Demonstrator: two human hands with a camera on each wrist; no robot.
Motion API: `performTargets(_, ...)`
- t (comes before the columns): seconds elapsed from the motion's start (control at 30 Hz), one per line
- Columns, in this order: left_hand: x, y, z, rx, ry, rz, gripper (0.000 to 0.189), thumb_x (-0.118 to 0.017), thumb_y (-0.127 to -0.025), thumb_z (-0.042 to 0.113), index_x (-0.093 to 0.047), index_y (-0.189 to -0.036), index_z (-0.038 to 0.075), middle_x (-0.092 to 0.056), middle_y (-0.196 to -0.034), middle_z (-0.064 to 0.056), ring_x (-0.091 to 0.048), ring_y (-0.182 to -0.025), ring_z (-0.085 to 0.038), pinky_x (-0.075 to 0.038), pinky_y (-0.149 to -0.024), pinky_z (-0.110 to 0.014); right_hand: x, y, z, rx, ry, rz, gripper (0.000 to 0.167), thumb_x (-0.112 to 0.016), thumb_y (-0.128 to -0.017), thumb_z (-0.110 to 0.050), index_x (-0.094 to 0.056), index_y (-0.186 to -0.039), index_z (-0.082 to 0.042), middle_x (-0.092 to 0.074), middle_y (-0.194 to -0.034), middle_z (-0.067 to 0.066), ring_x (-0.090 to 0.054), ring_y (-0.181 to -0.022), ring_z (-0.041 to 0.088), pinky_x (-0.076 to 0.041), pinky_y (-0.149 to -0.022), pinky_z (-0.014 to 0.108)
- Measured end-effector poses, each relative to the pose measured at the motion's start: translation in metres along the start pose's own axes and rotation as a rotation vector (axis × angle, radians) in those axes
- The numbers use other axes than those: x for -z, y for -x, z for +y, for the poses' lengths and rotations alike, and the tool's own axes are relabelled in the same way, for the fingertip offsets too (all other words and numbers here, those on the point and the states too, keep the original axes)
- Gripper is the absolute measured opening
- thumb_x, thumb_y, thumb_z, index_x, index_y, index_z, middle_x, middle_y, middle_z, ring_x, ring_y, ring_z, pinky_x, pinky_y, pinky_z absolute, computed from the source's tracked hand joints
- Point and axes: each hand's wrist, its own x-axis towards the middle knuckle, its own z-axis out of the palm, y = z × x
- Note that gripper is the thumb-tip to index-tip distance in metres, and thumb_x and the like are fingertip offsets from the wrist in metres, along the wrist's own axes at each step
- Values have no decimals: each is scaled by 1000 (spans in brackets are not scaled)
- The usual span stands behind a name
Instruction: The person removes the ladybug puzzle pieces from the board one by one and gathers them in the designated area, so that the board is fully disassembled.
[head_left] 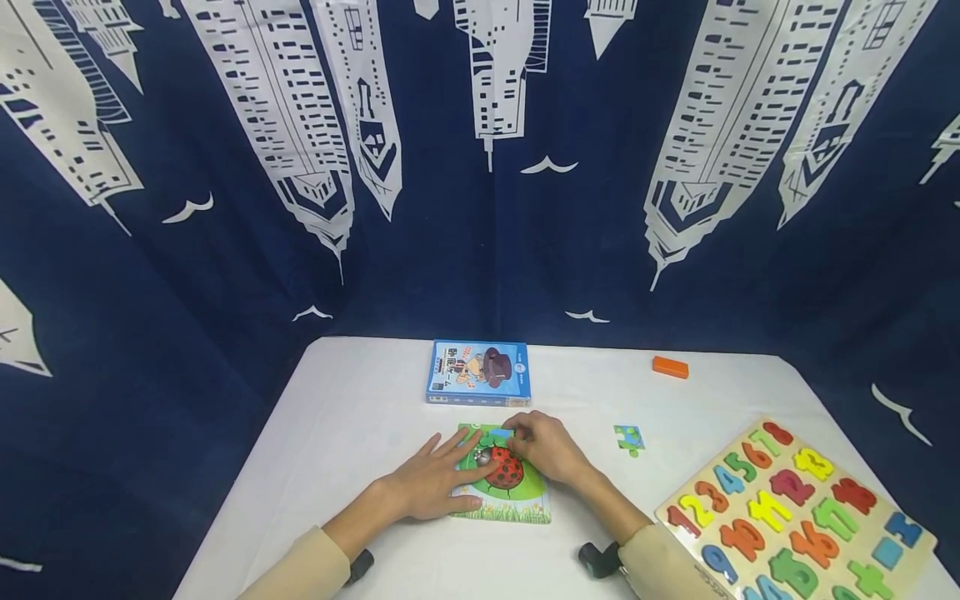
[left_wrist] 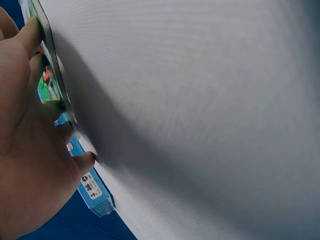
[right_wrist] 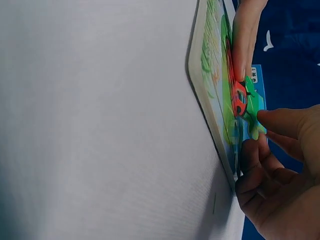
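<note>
A ladybug jigsaw puzzle [head_left: 504, 510] in a flat tray lies on the white table. Spread across its left side, my left hand [head_left: 426, 485] rests on it with fingers straight. In the right wrist view, my right hand [right_wrist: 287, 165] pinches a green puzzle piece [right_wrist: 256, 107] with some red and black on it, tilted up over the puzzle's upper right part. From the head view, the right hand [head_left: 551, 450] covers that corner and hides most of the piece. One loose puzzle piece [head_left: 630, 439], blue and green, lies to the right of the puzzle.
Behind the puzzle lies a blue box [head_left: 478, 373]. An orange block [head_left: 670, 367] sits at the back right. A wooden number board [head_left: 813, 508] with colourful numerals takes up the right front. A dark blue curtain [head_left: 450, 267] hangs beyond the table [head_left: 360, 400].
</note>
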Motion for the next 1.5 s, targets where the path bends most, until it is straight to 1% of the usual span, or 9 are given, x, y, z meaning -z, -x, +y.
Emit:
performTargets(0.23,0,0,1,5,0,-1,60,-29,-90,64,-23,-144,40,-3,-155,-7,-1,-140,-29,-16,-106,-57,0,-2,0,44,95,33,15,-68,-83,-23,-69,-98,-20,-52,-72,-13,-49,-63,6,-42,-60,25)
performTargets(0.4,1,-1,2,6,3,-2,60,-30,-90,64,-23,-144,40,-4,-155,-7,-1,-140,-29,-15,-106,-58,1,-4,-2,53,111,40,12,-68,-83,-24,-69,-95,-21,-51,-70,-13,-48,-61,6,-41,-58,25)
performTargets(0.5,1,0,2,5,9,-8,60,-31,-90,64,-24,-144,40,-3,-155,-7,-1,-140,-30,-14,-106,-58,2,-4,-2,51,96,44,10,-69,-83,-24,-70,-92,-21,-52,-71,-13,-49,-63,6,-43,-58,25)
performTargets(0.67,-1,-1,1,-1,9,-5,60,-30,-90,64,-23,-144,40,-3,-155,-7,0,-140,-30,-15,-105,-59,1,-6,-2,47,22,27,7,-69,-83,-22,-69,-90,-19,-58,-75,-14,-54,-68,4,-47,-64,25)
performTargets(0.77,-1,-1,0,-3,10,0,60,-29,-90,64,-23,-144,40,-3,-155,-7,-1,-140,-30,-15,-105,-59,2,-6,-1,46,-19,-1,7,-67,-85,-20,-69,-92,-17,-61,-75,-14,-56,-67,3,-48,-65,25)
performTargets(0.97,-2,-1,0,9,62,-10,60,-33,-90,64,-24,-144,40,-1,-155,-5,1,-140,-29,-13,-105,-60,3,-5,-2,51,-74,-41,10,-64,-87,-17,-69,-96,-16,-63,-77,-12,-57,-68,4,-49,-66,25)
performTargets(1.13,0,-1,0,0,36,-2,60,-32,-90,63,-24,-144,40,-3,-155,-7,-1,-140,-30,-14,-105,-59,3,-5,-3,46,-80,-27,10,-64,-87,-17,-69,-96,-16,-63,-78,-13,-58,-70,4,-49,-68,27)
performTargets(1.3,0,0,0,2,39,-7,60,-31,-90,64,-23,-144,40,-3,-155,-7,0,-140,-30,-14,-105,-59,4,-5,-4,42,-84,2,10,-65,-87,-18,-69,-96,-18,-65,-82,-13,-60,-75,3,-51,-73,30)
performTargets(1.5,0,0,0,2,28,-2,59,-30,-90,64,-23,-144,41,-3,-155,-7,0,-140,-30,-14,-105,-59,16,-5,-3,27,-105,5,9,-66,-86,-18,-68,-94,-20,-63,-79,-12,-60,-71,4,-50,-69,28)
